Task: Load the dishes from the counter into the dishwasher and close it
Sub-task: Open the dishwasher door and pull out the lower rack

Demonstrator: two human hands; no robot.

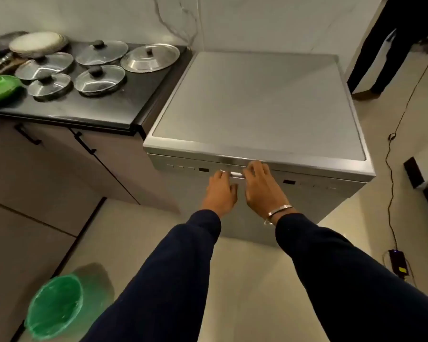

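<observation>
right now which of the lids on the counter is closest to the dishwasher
The plain steel lid at the back right of the counter, next to the dishwasher. It looks solid metal; the other lids seem glass-topped and sit further left.
</observation>
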